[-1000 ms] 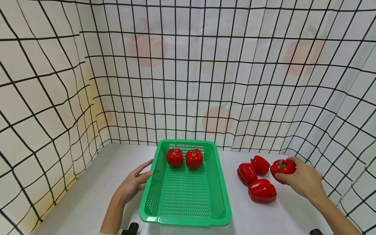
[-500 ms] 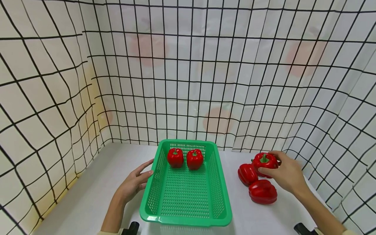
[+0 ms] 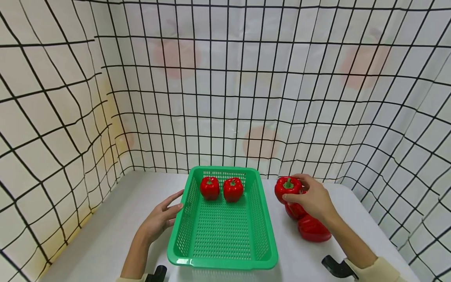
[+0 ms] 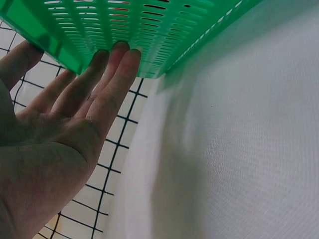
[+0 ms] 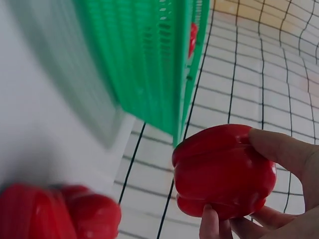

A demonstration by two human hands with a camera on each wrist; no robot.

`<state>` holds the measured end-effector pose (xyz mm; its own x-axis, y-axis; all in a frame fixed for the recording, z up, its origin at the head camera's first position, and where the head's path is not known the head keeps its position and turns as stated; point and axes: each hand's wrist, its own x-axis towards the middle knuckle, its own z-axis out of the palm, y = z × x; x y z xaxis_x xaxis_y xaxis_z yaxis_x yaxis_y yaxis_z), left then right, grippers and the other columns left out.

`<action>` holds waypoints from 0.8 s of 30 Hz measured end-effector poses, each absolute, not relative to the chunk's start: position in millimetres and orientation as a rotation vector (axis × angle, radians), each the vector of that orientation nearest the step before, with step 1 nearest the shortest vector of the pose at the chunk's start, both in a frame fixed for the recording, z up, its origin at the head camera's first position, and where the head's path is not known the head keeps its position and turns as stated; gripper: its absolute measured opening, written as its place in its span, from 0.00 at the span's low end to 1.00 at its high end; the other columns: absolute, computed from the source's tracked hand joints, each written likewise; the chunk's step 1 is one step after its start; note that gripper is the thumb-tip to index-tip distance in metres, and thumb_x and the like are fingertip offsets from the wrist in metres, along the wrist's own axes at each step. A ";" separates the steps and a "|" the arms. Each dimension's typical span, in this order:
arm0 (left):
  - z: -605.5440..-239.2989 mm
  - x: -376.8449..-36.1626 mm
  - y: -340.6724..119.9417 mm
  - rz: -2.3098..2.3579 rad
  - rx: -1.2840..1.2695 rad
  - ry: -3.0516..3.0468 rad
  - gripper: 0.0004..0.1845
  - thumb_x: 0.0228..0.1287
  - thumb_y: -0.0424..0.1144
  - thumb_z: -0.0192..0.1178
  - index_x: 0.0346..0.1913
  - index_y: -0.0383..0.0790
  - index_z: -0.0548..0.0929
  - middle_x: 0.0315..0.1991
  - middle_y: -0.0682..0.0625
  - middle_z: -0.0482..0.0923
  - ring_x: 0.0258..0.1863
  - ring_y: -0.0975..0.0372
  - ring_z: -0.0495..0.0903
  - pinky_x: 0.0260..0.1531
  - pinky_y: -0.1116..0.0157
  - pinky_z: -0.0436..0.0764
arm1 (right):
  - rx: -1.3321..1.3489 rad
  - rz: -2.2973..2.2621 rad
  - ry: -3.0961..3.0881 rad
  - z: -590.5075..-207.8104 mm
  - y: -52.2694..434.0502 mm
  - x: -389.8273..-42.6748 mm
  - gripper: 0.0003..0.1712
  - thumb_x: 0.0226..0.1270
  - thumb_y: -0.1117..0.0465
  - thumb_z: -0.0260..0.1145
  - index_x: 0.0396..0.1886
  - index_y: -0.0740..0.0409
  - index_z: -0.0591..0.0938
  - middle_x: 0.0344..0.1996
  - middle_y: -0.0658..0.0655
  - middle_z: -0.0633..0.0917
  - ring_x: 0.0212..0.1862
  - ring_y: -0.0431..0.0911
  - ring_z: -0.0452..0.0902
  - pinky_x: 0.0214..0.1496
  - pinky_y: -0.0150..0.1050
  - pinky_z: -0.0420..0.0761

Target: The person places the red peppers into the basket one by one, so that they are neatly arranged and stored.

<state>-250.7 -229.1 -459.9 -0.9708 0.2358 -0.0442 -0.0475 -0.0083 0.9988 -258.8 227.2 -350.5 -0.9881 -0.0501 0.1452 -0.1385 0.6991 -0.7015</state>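
Head view: your right hand (image 3: 311,197) grips a red pepper (image 3: 287,188) above the table's far right; your left hand (image 3: 160,219), fingers straight, touches the green basket (image 3: 267,250).

This looks like a staged recording booth rather than a home or kitchen. A white cloth printed with a black grid and faint orange fruit shapes (image 3: 225,78) hangs as a backdrop on three sides, closing in a plain white desk (image 3: 116,219). On the desk stand only a green perforated plastic basket (image 3: 222,260) and glossy red bell peppers (image 3: 313,229), laid out like props.
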 end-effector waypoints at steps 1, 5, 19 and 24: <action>-459.9 -250.4 -228.9 2.086 0.196 2.062 0.35 0.76 0.45 0.58 0.80 0.52 0.57 0.64 0.32 0.75 0.52 0.50 0.87 0.54 0.55 0.86 | 0.159 1.187 -2.790 -349.8 223.3 -259.9 0.47 0.57 0.49 0.78 0.74 0.56 0.67 0.66 0.68 0.75 0.61 0.63 0.72 0.46 0.50 0.88; -459.2 -249.7 -228.7 2.085 0.188 2.065 0.35 0.75 0.45 0.58 0.80 0.51 0.58 0.65 0.32 0.74 0.52 0.50 0.86 0.55 0.55 0.86 | 0.175 1.305 -2.773 -346.0 207.9 -266.1 0.47 0.57 0.49 0.78 0.74 0.53 0.68 0.67 0.66 0.75 0.62 0.62 0.73 0.46 0.47 0.88; -460.3 -250.7 -229.2 2.093 0.202 2.064 0.36 0.75 0.46 0.58 0.80 0.51 0.57 0.67 0.32 0.73 0.54 0.49 0.86 0.55 0.55 0.85 | 0.287 1.742 -2.714 -344.4 145.8 -287.5 0.44 0.56 0.57 0.79 0.71 0.53 0.71 0.68 0.66 0.72 0.67 0.65 0.70 0.58 0.56 0.84; -460.2 -251.7 -228.6 2.103 0.172 2.059 0.36 0.75 0.46 0.59 0.80 0.53 0.58 0.67 0.34 0.74 0.53 0.48 0.86 0.55 0.54 0.85 | 0.350 1.815 -2.689 -348.1 125.5 -293.2 0.41 0.56 0.58 0.78 0.70 0.54 0.73 0.65 0.67 0.75 0.64 0.64 0.74 0.56 0.53 0.86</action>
